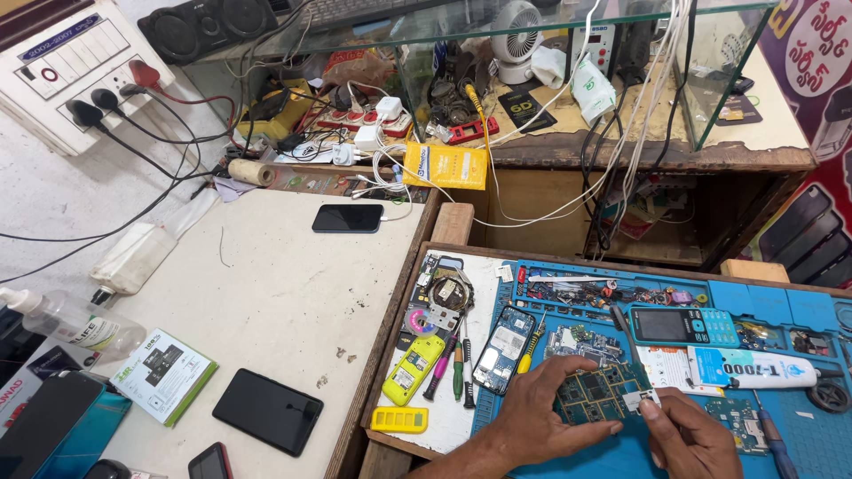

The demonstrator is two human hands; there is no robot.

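Far to the left of the fingers, on the pale surface (pixel 266 293), lie a clear spray bottle (pixel 71 324), a green-edged booklet (pixel 164 374), a dark phone face down (pixel 268 411) and, further up, another black phone (pixel 347 218) on a white cable. Nearer in, just left of the left hand, a tray holds a yellow phone shell (pixel 413 369), a few small screwdrivers (pixel 458 364) and an opened handset with its back off (pixel 503 336).

The left hand (pixel 532 426) rests on the blue repair mat (pixel 799 435), thumb and forefinger spread and arched over the green circuit board (pixel 596 395), steadying it at its left and lower edges. The board lies flat on the mat between the two hands. The right hand (pixel 688 439) comes in from the lower right, its fingers pressed together on a small pale part (pixel 641 400) held at the board's right edge; whether that part is joined to the board cannot be told.

Above and to the right of the fingers lie a teal keypad phone (pixel 682 325) and a white tube of adhesive (pixel 754 367).

The work looks to be at the stage of fitting or freeing that small part at the board. The next move would call for a steady left hand and a fine, controlled motion of the right.
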